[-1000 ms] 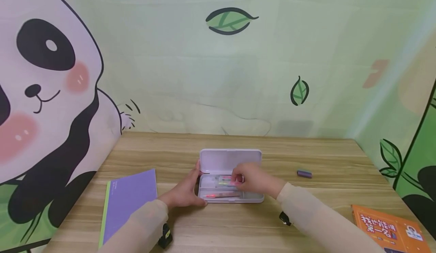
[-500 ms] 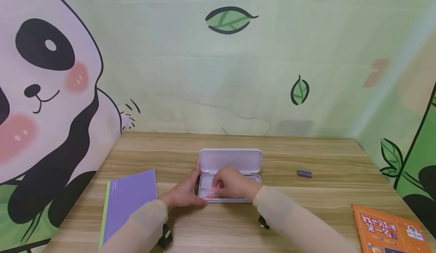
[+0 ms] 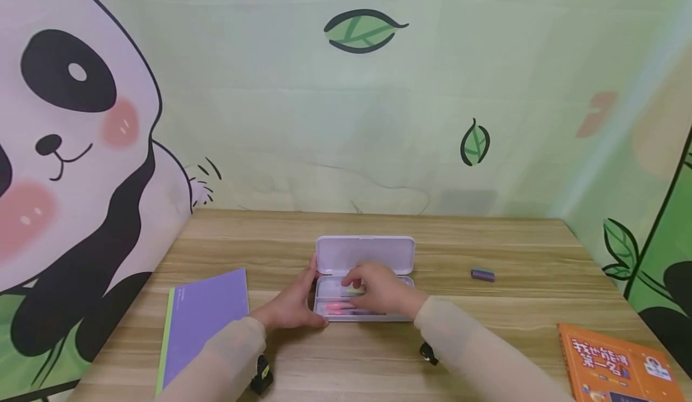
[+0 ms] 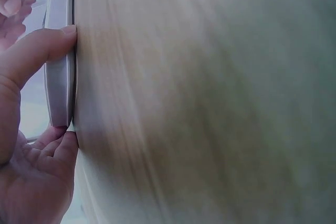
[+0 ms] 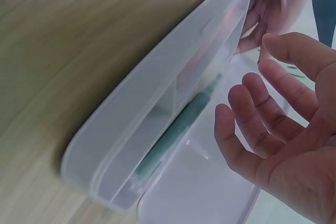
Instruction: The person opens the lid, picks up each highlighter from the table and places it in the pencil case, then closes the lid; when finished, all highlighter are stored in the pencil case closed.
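A white pencil case (image 3: 364, 255) stands with its lid raised on the table. My left hand (image 3: 289, 304) grips its left end, thumb (image 4: 50, 44) on the front wall and fingers round the side. Over the case is my right hand (image 3: 385, 289), its fingers apart and slightly bent with nothing between them. Pens with pink ends (image 3: 339, 307) lie in the front compartment, partly covered by the right hand. Behind the divider, a green pen (image 5: 173, 129) shows in the right wrist view.
On the left lies a purple notebook (image 3: 211, 318) with a green spine. An orange book (image 3: 616, 360) is at the front right. A small dark purple block (image 3: 482, 275) lies right of the case. A panda-printed cloth (image 3: 259, 119) hangs behind the table.
My right hand moved a pink pen from the back compartment to the front one and let it go. It has since shifted slightly back and right. The left hand stayed put.
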`<state>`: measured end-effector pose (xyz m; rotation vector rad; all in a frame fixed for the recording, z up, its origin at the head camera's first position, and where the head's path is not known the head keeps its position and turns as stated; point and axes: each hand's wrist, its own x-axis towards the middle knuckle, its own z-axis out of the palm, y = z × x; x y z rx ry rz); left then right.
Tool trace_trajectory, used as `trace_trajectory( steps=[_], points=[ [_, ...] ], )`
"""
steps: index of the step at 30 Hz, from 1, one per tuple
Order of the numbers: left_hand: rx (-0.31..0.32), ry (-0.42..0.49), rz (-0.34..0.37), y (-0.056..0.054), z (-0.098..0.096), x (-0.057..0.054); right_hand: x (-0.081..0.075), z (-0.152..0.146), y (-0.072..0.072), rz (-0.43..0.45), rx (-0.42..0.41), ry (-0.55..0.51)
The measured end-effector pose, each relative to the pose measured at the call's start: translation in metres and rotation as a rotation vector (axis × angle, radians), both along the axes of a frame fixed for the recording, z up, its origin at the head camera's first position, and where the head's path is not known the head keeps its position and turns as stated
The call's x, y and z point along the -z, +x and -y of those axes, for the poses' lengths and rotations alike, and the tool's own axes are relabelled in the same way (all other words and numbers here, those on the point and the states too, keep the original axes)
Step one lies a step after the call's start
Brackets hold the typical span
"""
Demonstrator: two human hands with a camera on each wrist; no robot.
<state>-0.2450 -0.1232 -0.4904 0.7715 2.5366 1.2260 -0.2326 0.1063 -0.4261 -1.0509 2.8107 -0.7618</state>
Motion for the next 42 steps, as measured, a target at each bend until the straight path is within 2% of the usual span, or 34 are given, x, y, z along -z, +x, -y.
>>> trace_trajectory(
  steps=[8, 15, 21, 26, 33, 37, 40, 42],
  points=[
    [-0.017, -0.005, 0.008, 0.000, 0.000, 0.000, 0.005, -0.028, 0.003, 0.028, 0.041, -0.049],
    [-0.023, -0.008, 0.028, 0.000, 0.000, 0.000, 0.013, -0.056, 0.007, 0.022, 0.023, -0.116],
    [-0.025, 0.003, 0.042, 0.001, -0.001, -0.003, 0.015, -0.080, 0.012, 0.011, 0.036, -0.123],
    [-0.039, -0.006, 0.059, 0.000, -0.003, -0.005, 0.016, -0.101, 0.015, 0.037, 0.078, -0.129],
    [-0.053, 0.011, 0.047, -0.001, -0.003, -0.005, 0.015, -0.125, 0.019, 0.052, 0.152, -0.159],
    [-0.053, 0.071, 0.078, -0.002, -0.001, -0.007, 0.013, -0.133, 0.018, 0.086, 0.231, -0.173],
    [-0.099, 0.116, 0.141, -0.002, 0.000, -0.011, 0.010, -0.136, 0.013, 0.156, 0.321, -0.183],
    [-0.161, 0.132, 0.177, -0.003, -0.001, -0.015, 0.008, -0.136, 0.010, 0.248, 0.395, -0.220]
  ],
)
